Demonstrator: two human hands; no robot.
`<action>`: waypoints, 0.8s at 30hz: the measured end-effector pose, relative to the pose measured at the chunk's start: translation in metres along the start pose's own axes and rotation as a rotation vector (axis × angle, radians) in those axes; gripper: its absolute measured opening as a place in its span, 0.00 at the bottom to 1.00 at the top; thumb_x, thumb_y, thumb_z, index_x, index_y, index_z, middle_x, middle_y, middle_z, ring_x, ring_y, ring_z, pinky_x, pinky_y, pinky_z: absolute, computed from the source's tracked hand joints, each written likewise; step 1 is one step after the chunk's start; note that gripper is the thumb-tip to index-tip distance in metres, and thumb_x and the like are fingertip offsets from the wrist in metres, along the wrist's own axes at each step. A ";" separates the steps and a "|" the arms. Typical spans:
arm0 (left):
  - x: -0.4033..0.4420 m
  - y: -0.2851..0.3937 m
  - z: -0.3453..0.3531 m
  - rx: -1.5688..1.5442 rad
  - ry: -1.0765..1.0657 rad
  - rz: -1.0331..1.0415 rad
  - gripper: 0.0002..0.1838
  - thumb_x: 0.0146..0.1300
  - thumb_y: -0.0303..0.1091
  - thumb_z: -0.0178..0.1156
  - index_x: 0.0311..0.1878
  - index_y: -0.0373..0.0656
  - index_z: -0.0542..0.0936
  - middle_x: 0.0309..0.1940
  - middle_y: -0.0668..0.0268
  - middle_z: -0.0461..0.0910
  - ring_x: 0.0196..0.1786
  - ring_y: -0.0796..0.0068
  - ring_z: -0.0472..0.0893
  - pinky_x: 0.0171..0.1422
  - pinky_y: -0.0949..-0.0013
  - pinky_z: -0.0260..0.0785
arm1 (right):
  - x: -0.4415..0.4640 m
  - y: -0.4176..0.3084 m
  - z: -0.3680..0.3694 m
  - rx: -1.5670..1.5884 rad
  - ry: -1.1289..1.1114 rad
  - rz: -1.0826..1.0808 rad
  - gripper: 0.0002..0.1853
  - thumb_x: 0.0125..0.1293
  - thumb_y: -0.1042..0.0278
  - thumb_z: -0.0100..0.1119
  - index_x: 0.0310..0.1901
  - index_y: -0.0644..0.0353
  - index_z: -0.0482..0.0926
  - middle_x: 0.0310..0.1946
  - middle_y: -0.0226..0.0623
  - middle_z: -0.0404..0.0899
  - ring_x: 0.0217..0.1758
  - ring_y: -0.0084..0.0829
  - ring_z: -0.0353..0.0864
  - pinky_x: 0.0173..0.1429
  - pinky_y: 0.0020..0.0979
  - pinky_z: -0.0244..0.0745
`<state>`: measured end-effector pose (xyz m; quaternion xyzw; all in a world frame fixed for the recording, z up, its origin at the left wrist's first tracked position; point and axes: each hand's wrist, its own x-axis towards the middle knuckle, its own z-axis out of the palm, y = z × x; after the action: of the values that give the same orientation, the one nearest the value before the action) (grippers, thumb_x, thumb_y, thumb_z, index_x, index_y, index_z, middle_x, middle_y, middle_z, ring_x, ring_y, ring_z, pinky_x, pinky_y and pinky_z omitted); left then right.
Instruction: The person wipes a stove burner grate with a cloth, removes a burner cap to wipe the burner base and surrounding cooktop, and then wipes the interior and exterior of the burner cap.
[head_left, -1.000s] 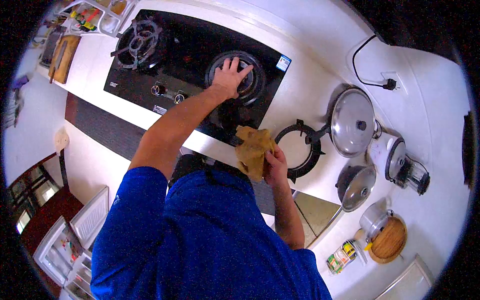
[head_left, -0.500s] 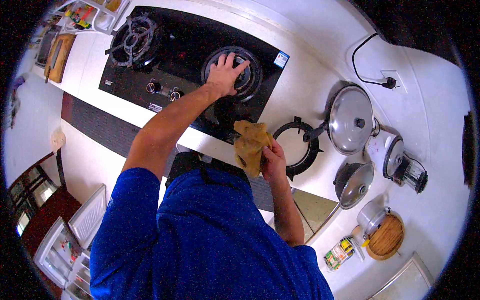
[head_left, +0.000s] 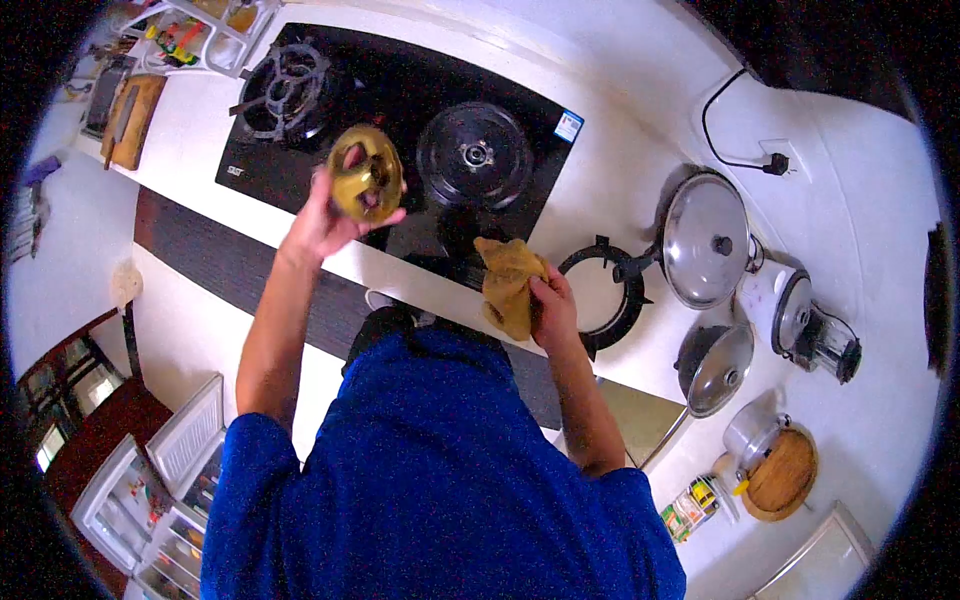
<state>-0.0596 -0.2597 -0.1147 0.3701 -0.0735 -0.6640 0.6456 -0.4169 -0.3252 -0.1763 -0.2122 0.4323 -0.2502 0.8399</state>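
My left hand (head_left: 328, 222) holds up a round, brass-coloured burner cap (head_left: 378, 150) with openings in it, above the front of the black gas hob (head_left: 400, 85). To its right is the right-hand burner (head_left: 472, 185), a round dark base with a small metal fitting at its centre. A yellowish-brown cloth (head_left: 512, 270) hangs from my right hand (head_left: 555, 312), whose fingers close on its edge beside the hob's front right corner. Close to that hand, a black pan support (head_left: 632, 300) lies on the white counter.
On the left burner sits another pan support (head_left: 285, 90). A lidded wok (head_left: 706, 240), a smaller lidded pan (head_left: 718, 370) and a blender jug (head_left: 832, 350) stand to the right. A knife lies on a wooden board (head_left: 140, 120) at far left.
My left hand has left the right burner and moved left, lifting the burner cap off and exposing the base. My right hand still holds the cloth, slightly shifted.
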 end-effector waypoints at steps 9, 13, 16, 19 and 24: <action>-0.089 -0.031 -0.021 -0.638 -0.202 -0.128 0.63 0.50 0.88 0.48 0.79 0.49 0.56 0.72 0.36 0.60 0.68 0.35 0.70 0.60 0.39 0.76 | 0.018 -0.006 0.060 -0.056 -0.072 0.019 0.20 0.76 0.63 0.49 0.64 0.63 0.71 0.57 0.44 0.79 0.58 0.43 0.82 0.60 0.48 0.81; -0.122 -0.018 -0.028 -0.667 -0.278 -0.120 0.64 0.48 0.89 0.46 0.79 0.49 0.56 0.72 0.36 0.59 0.69 0.34 0.68 0.64 0.38 0.73 | 0.007 -0.007 0.079 0.016 -0.103 -0.015 0.21 0.77 0.64 0.46 0.66 0.62 0.69 0.59 0.45 0.78 0.57 0.45 0.83 0.58 0.50 0.82; -0.147 -0.008 -0.039 -0.590 -0.320 -0.067 0.65 0.48 0.90 0.45 0.79 0.48 0.57 0.72 0.38 0.61 0.68 0.35 0.70 0.62 0.41 0.74 | -0.007 -0.003 0.102 -0.097 -0.024 -0.030 0.21 0.76 0.65 0.46 0.67 0.62 0.68 0.60 0.46 0.77 0.59 0.45 0.82 0.61 0.50 0.81; -0.168 -0.008 -0.053 -0.530 -0.290 -0.021 0.64 0.49 0.90 0.44 0.78 0.47 0.58 0.71 0.39 0.63 0.66 0.36 0.72 0.59 0.42 0.76 | -0.014 0.001 0.109 -0.056 -0.171 -0.089 0.21 0.76 0.65 0.45 0.67 0.60 0.68 0.59 0.45 0.78 0.60 0.44 0.80 0.64 0.49 0.78; -0.199 -0.021 -0.087 -0.503 -0.082 -0.032 0.63 0.50 0.89 0.45 0.77 0.48 0.60 0.70 0.42 0.66 0.66 0.36 0.73 0.61 0.42 0.75 | -0.013 -0.028 0.083 -0.042 0.208 -0.297 0.20 0.78 0.64 0.46 0.67 0.58 0.68 0.58 0.41 0.78 0.60 0.41 0.79 0.64 0.47 0.77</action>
<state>-0.0470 -0.0417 -0.1104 0.1717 0.0738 -0.6860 0.7032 -0.3613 -0.3273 -0.1079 -0.2641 0.4861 -0.3828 0.7398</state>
